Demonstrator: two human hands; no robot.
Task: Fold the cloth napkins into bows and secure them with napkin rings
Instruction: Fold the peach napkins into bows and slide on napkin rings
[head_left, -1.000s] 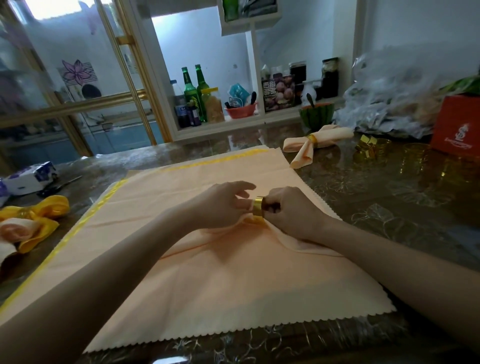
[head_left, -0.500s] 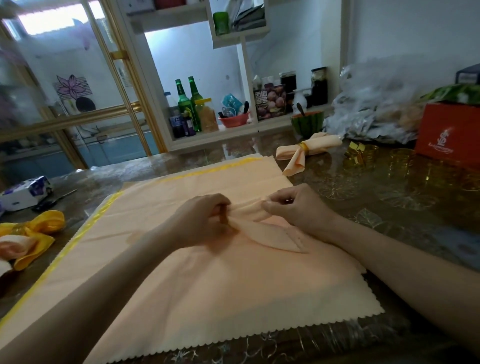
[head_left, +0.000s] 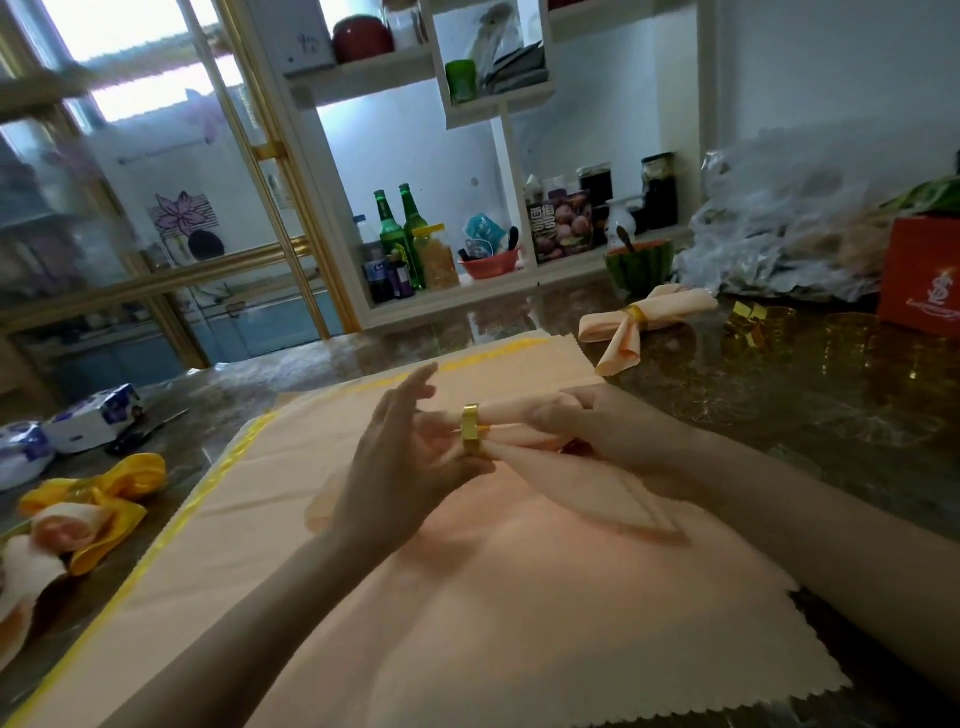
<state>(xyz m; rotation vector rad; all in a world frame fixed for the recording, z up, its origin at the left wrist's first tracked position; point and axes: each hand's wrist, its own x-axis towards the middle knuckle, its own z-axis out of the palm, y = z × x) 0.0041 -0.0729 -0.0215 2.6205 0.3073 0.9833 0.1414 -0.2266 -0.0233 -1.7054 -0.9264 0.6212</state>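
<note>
Two hands at work over the middle of the tabletop (head_left: 779, 415). Right hand (head_left: 587, 428) is curled round one folded napkin (head_left: 519, 413), peach, held as a roll just above the spread cloth (head_left: 467, 597); one pointed tail of it hangs down toward the person's right. One gold napkin ring (head_left: 471, 423) sits round the roll's left end. Left hand (head_left: 400, 462): upper fingers straight and splayed, lower fingertips and thumb at the ring; whether they pinch it I cannot tell, too blurred. Spread cloth: one large peach sheet, pinked near edge, yellow band along left and far edges. One finished bow (head_left: 623, 332), peach, lies beyond the cloth's far right corner, with its own ring on. Near it to the right, loose rings (head_left: 748, 322), gold, at least two; count beyond that unclear. At the left edge, one yellow bow (head_left: 109, 483) with pale rolled napkins (head_left: 62, 530) just beside it, partly cut off. One orange box (head_left: 919, 275) at far right. Two green bottles (head_left: 400, 228) on the shelf behind.
</note>
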